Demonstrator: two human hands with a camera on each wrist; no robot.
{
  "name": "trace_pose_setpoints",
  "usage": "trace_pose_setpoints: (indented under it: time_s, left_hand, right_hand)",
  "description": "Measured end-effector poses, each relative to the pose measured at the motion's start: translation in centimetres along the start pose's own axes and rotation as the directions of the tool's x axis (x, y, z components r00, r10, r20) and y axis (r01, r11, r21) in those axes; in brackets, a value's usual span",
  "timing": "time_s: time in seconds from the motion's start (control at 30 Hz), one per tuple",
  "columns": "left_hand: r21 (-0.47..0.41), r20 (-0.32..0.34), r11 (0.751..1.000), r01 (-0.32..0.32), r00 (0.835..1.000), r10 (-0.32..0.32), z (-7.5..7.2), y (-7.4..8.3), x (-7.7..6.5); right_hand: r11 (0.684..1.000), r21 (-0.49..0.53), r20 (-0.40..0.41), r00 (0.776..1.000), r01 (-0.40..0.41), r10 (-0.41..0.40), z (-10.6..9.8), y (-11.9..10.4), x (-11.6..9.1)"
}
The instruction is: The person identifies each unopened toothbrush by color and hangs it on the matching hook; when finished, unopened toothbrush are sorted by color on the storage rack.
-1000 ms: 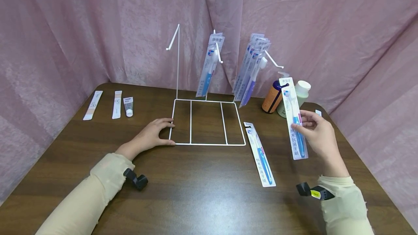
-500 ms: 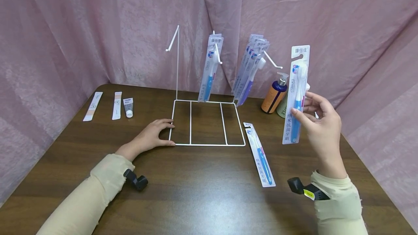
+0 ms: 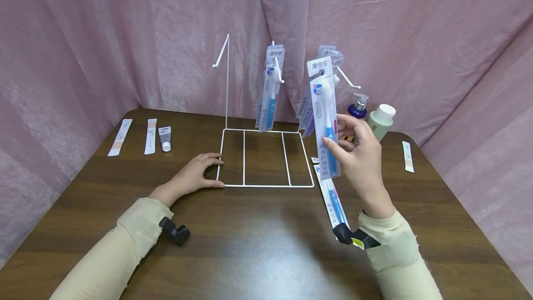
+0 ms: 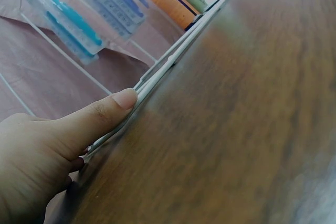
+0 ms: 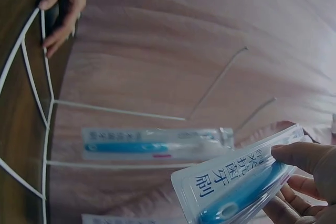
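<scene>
My right hand [image 3: 360, 156] pinches a packaged toothbrush [image 3: 324, 119] between thumb and fingers, upright with its label facing me. It is raised in front of the right-hand hook's purple-handled packs [image 3: 307, 108], partly covering them. My left hand [image 3: 192, 172] rests at the left side of the white wire rack [image 3: 266, 185], thumb on the front corner and fingertips on the side bar, spread apart. Blue toothbrush packs [image 3: 269, 91] hang on the middle hook. Another packaged toothbrush [image 3: 335, 203] lies on the table, partly hidden under my right wrist.
The left hook [image 3: 220, 52] holds nothing. A pump bottle [image 3: 357, 109] and a green white-capped bottle [image 3: 381, 121] stand behind my right hand. Two sachets [image 3: 120, 138] and a small tube [image 3: 165, 139] lie left; another sachet [image 3: 408, 156] lies far right.
My right hand lifted the toothbrush pack from beside the bottles, then carried it left to the front of the right-hand hook. The left hand stays on the rack; the middle packs swung slightly.
</scene>
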State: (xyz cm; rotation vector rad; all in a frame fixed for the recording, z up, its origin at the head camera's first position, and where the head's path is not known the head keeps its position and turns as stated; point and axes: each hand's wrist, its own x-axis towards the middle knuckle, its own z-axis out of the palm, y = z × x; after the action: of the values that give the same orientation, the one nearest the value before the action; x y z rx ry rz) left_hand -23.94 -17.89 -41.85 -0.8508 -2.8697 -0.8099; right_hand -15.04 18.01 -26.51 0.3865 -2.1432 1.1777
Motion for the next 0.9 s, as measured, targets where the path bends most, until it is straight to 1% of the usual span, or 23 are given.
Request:
trace_pose_setpoints:
  time_s: [0.23, 0.3, 0.47, 0.67, 0.9]
  left_hand:
    - [0.004, -0.01, 1.0, -0.003, 1.0, 0.003, 0.1, 0.1, 0.0]
    - [0.01, -0.009, 1.0, -0.008, 1.0, 0.008, 0.1, 0.1, 0.0]
    - [0.005, 0.0, 1.0, 0.004, 1.0, -0.004, 0.1, 0.2, 0.0]
    - [0.001, 0.002, 1.0, 0.008, 1.0, -0.008, 0.1, 0.1, 0.0]
    - [0.001, 0.007, 1.0, 0.015, 1.0, -0.015, 0.2, 0.0, 0.0]
  right_hand:
    - [0.999, 0.031, 0.045, 0.999, -0.015, 0.014, 2.7, 0.1, 0.4]
    - [0.999, 0.037, 0.05, 0.999, -0.017, 0.016, 3.3, 0.1, 0.3]
    - [0.999, 0.047, 0.05, 0.999, -0.004, 0.002, 4.4, 0.1, 0.3]
    - [1.0, 0.027, 0.057, 0.998, -0.005, 0.004, 5.6, 0.2, 0.5]
    - [1.0, -0.009, 0.067, 0.998, 0.005, -0.004, 7.3, 0.9, 1.1]
